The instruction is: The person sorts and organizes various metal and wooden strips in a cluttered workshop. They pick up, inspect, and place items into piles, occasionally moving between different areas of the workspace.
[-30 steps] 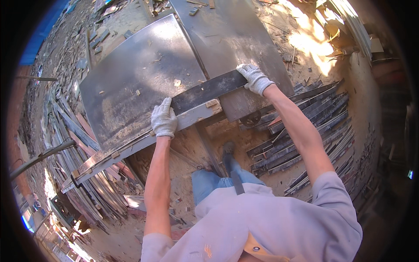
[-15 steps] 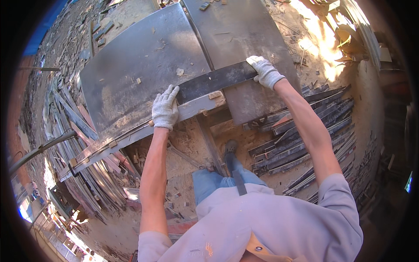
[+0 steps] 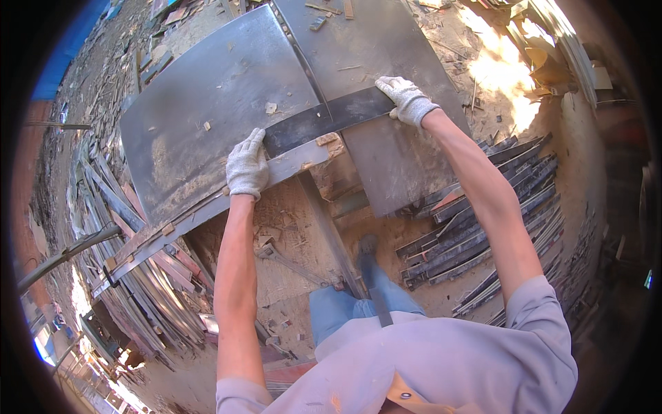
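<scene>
A long black board strip (image 3: 324,123) lies across the dark metal-topped table (image 3: 207,90), along its near edge. My left hand (image 3: 247,167), in a pale knitted work glove, grips the strip's left end, with fingers pointing away from me. At the right end, my gloved right hand (image 3: 407,102) holds the strip, its fingers bent over the far corner. Just on the near side of the strip runs a straight grey guide bar (image 3: 289,160), bearing a small wood block (image 3: 331,143). A narrow slot (image 3: 293,45) between the tabletop's two panels meets the strip's far edge.
Stacked dark strips (image 3: 476,214) lie on the ground at the right. Long thin offcuts (image 3: 141,276) are heaped at the left, near a metal bar (image 3: 65,257). Wood chips (image 3: 271,108) dot the tabletop. A table leg (image 3: 331,228) stands close to my legs.
The whole view has shifted slightly, moving table, strip and hands left and up in the picture. Both hands keep their hold, with little visible movement of the strip against the table.
</scene>
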A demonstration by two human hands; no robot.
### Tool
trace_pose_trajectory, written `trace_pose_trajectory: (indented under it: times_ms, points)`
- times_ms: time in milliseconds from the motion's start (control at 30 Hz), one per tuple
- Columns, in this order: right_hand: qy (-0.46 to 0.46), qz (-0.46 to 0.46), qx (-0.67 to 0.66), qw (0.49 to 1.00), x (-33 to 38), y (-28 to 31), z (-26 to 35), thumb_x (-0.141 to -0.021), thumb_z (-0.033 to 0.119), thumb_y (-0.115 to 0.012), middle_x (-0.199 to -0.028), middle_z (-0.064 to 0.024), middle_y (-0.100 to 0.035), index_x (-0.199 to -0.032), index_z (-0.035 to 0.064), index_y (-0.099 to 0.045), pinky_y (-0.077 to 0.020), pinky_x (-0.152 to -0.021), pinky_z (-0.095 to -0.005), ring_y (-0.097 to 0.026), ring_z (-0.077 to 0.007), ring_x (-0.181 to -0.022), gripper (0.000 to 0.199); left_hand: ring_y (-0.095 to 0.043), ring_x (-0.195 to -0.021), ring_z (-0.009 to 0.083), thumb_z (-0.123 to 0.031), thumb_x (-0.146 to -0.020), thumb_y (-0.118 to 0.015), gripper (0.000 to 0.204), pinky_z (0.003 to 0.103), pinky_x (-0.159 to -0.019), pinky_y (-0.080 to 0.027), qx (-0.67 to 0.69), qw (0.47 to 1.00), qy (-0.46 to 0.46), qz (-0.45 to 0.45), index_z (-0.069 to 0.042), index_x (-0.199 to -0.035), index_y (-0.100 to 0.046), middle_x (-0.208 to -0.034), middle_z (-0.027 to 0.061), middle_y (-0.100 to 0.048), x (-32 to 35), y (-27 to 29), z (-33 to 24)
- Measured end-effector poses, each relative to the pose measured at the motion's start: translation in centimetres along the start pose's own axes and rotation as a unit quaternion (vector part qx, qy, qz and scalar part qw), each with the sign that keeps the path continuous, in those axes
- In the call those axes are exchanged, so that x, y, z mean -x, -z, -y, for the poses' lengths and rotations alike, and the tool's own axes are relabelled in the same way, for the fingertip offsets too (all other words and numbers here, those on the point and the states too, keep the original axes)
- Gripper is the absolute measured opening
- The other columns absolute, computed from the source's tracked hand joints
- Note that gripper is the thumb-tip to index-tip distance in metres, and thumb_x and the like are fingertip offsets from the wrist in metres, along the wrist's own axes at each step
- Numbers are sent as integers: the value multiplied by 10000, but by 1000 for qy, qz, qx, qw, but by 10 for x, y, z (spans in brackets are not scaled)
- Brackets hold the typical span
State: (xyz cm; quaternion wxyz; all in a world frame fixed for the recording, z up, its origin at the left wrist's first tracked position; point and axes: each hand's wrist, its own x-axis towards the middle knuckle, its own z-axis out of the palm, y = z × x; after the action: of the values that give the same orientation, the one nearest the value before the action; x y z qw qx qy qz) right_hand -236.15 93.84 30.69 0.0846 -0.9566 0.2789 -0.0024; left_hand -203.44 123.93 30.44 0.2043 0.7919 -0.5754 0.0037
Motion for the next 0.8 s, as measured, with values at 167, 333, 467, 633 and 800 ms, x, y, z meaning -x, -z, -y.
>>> trace_pose_trajectory:
  times_ms: [167,333,467,633,800]
  points:
    - [-45,50,56,996,17,24,7,-687,217,-904,-1419,-191,-536,-1569,48,-387,-421,-1136,-444,-517,-366,-1309,1037,-574,-1337,346,-176,-1016,-524,456,441,-1116,-475,-23,999,-44,1,-150,-1469,-564,-1515,113,-571,-9,-2,-6]
    - [-264,7,-157,952,104,18,65,-783,584,-797,-999,-247,-705,-1040,34,-676,-531,-877,-488,-686,-414,-1007,619,-548,-1353,352,-125,-971,-516,484,440,-1146,-443,1,998,-37,46,-139,-1448,-594,-1469,108,-605,-5,-2,20]
    - [-422,-25,-612,668,196,6,96,-981,431,-735,-763,-4,-659,-968,80,-694,-523,-604,-292,-627,-119,-655,353,-629,-1201,320,-152,-930,-618,586,426,-1031,-504,98,989,80,81,-188,-1509,-539,-1372,95,-594,-5,13,-3]
    - [-444,-82,-706,545,256,17,132,-1030,298,-688,-1000,-50,-752,-1210,74,-682,-593,-646,-306,-700,-142,-751,288,-691,-1005,242,-337,-894,-794,668,403,-887,-540,157,963,220,-7,-57,-1458,-570,-1183,124,-625,-15,19,-30]
    - [-407,-126,-739,522,229,120,119,-1002,156,-714,-1090,-48,-733,-1266,55,-651,-612,-677,-295,-706,-137,-892,290,-705,-861,195,-329,-996,-725,341,354,-795,-584,381,854,349,65,-15,-1127,-698,-936,68,-737,-82,58,-78]
